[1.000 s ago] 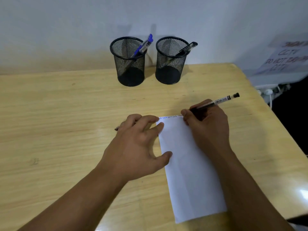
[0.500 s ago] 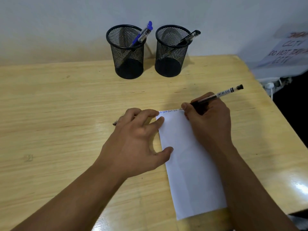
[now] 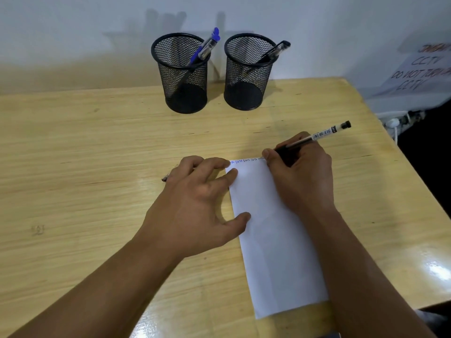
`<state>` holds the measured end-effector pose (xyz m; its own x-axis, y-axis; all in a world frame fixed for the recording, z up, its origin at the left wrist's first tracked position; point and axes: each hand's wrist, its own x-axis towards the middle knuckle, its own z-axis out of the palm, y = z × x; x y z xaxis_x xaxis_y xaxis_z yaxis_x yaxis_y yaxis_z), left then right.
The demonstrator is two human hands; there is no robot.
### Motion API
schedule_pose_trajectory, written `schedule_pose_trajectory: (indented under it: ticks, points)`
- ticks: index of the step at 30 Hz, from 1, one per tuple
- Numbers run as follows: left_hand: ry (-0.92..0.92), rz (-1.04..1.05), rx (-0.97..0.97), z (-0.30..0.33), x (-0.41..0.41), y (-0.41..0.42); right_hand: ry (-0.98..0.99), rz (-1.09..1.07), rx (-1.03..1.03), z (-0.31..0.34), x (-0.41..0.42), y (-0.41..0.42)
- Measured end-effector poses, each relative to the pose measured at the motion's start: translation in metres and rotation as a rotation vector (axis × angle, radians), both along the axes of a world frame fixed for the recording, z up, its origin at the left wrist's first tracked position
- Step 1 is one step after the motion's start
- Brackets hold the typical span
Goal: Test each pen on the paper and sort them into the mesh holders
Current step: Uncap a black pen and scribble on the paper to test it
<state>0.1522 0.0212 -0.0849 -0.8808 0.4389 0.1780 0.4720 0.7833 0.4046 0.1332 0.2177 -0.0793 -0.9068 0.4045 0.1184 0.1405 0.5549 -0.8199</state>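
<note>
The right hand (image 3: 302, 174) holds a pen (image 3: 317, 136) tight, with its tip at the top edge of the paper (image 3: 275, 240). The left hand (image 3: 195, 206) lies flat and spread, fingers pressing the paper's left edge on the table (image 3: 73, 167). Two holders (image 3: 181, 74) (image 3: 249, 74) stand at the back, each with pens inside.

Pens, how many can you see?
3 for sure: a blue pen in the left mesh holder, a black pen in the right mesh holder, and one in the right hand. Something pen-like hides under the left hand.
</note>
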Motion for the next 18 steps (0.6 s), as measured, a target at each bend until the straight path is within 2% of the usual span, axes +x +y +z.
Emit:
schedule_pose_trajectory:
  ticks: [18]
  points:
    - [0.001,-0.004,0.006,0.0013,0.0006,-0.0006,0.018,0.005,0.007,-0.0006,0.001,-0.0003]
